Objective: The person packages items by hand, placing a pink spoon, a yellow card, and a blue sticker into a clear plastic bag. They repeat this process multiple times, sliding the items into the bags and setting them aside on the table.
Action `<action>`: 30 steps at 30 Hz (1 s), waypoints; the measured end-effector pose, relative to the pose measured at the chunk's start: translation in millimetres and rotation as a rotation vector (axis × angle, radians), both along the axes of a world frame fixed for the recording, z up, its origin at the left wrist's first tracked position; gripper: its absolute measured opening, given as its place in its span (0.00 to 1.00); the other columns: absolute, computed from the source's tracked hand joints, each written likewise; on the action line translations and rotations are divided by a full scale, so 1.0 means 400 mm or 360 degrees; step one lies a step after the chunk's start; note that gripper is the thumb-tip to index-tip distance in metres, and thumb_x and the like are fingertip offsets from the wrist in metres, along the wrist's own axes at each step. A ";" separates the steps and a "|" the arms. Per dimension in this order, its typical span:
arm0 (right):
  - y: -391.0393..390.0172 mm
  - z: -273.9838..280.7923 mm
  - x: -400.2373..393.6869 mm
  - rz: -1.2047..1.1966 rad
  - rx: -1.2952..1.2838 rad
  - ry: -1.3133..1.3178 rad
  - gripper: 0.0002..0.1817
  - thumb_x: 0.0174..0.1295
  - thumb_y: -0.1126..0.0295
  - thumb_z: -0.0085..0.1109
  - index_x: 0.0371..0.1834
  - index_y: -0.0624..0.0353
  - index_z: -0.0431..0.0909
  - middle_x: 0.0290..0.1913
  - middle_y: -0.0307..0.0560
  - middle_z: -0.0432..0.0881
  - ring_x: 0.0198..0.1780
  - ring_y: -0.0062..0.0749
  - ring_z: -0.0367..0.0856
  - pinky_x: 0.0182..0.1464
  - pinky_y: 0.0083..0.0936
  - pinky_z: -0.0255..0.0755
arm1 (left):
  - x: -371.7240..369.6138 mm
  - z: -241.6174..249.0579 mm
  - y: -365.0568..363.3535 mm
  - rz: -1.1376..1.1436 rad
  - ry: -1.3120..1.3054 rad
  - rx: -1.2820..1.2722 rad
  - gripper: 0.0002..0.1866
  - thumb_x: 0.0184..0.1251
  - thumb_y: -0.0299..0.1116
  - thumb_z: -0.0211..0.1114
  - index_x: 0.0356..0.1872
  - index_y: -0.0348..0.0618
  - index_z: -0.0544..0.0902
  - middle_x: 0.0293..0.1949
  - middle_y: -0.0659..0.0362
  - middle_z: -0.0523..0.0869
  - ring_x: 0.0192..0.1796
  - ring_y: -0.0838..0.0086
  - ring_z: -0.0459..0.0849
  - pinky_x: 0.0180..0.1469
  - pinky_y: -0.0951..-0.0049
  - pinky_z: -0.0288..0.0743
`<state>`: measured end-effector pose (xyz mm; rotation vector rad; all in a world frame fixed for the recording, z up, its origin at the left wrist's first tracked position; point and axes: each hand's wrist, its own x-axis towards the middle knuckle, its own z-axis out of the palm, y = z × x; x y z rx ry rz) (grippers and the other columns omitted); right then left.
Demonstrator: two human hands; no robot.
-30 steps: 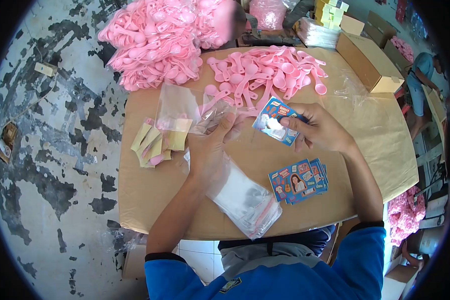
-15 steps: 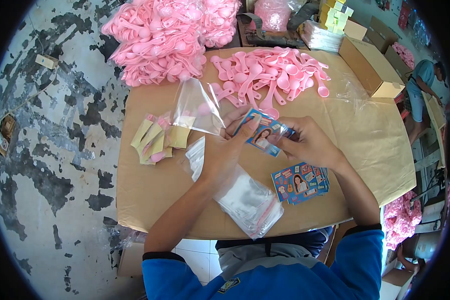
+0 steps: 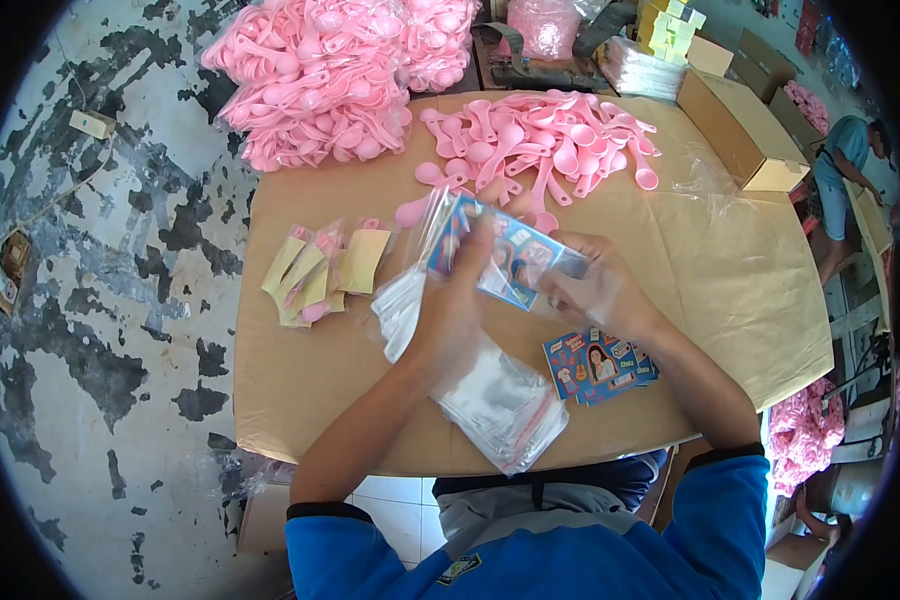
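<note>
A blue printed card (image 3: 518, 262) is held up between my two hands above the table's middle. My left hand (image 3: 457, 300) is closed on the card's left part, together with a clear plastic bag (image 3: 432, 222). At the card's right end, the fingers of my right hand (image 3: 602, 285) are pinched on it, a little blurred by motion. Below my left hand lies a stack of clear plastic bags (image 3: 505, 405). More blue printed cards (image 3: 598, 370) rest in a pile under my right forearm. Just behind the held card are loose pink scoops (image 3: 542, 150).
Filled packets with yellowish cards (image 3: 315, 275) lie at the left. Large bags of pink scoops (image 3: 320, 80) stand at the back left. A cardboard box (image 3: 745, 130) sits on the back right corner of the brown-covered table (image 3: 740, 270). Another person (image 3: 842, 180) is at far right.
The card has shifted left toward the clear bag and now overlaps it. The bag has come down and narrowed beside my left hand. My right hand has moved slightly right.
</note>
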<state>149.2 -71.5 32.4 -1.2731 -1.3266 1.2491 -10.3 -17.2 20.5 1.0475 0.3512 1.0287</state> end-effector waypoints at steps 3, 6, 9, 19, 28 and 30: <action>0.005 0.004 -0.018 -0.0059 -0.0004 0.0283 0.12 0.66 0.65 0.62 0.47 0.60 0.82 0.25 0.30 0.75 0.25 0.11 0.68 0.26 0.14 0.63 | -0.020 0.018 0.004 -0.0119 -0.0172 -0.0102 0.28 0.77 0.47 0.48 0.68 0.37 0.63 0.63 0.50 0.75 0.61 0.69 0.77 0.63 0.66 0.72; 0.014 -0.015 -0.022 -0.0101 0.0009 0.0498 0.11 0.66 0.64 0.62 0.44 0.59 0.81 0.28 0.32 0.77 0.28 0.11 0.70 0.28 0.13 0.64 | -0.015 0.015 -0.001 -0.0108 -0.0044 -0.0023 0.26 0.78 0.44 0.48 0.68 0.36 0.64 0.64 0.50 0.74 0.62 0.70 0.77 0.62 0.66 0.73; 0.018 -0.050 -0.001 -0.0013 0.0173 0.0269 0.12 0.67 0.62 0.60 0.42 0.59 0.80 0.30 0.34 0.78 0.30 0.11 0.71 0.30 0.13 0.65 | -0.026 0.015 -0.017 -0.0172 0.0233 0.0365 0.29 0.69 0.32 0.61 0.68 0.37 0.64 0.58 0.54 0.77 0.58 0.72 0.78 0.60 0.70 0.73; 0.071 0.058 0.044 0.0062 0.0211 0.0104 0.16 0.70 0.55 0.54 0.39 0.56 0.81 0.30 0.34 0.78 0.31 0.14 0.73 0.31 0.18 0.67 | -0.086 0.017 0.088 0.0274 0.0200 0.0765 0.23 0.58 0.22 0.70 0.55 0.40 0.74 0.53 0.57 0.81 0.55 0.73 0.80 0.57 0.70 0.76; 0.198 -0.094 0.120 0.0145 0.1123 -0.1733 0.10 0.59 0.67 0.63 0.38 0.63 0.81 0.38 0.47 0.80 0.45 0.39 0.79 0.46 0.37 0.72 | -0.100 -0.018 0.135 0.0429 0.0016 0.0221 0.24 0.59 0.23 0.69 0.57 0.40 0.73 0.58 0.52 0.79 0.59 0.70 0.77 0.62 0.68 0.71; 0.211 -0.130 0.117 0.0163 0.1051 -0.1735 0.11 0.55 0.67 0.65 0.38 0.62 0.81 0.43 0.49 0.78 0.49 0.45 0.77 0.49 0.41 0.71 | -0.095 -0.012 0.125 0.0368 -0.0003 0.0279 0.25 0.60 0.24 0.69 0.58 0.39 0.72 0.58 0.52 0.79 0.59 0.70 0.77 0.63 0.68 0.70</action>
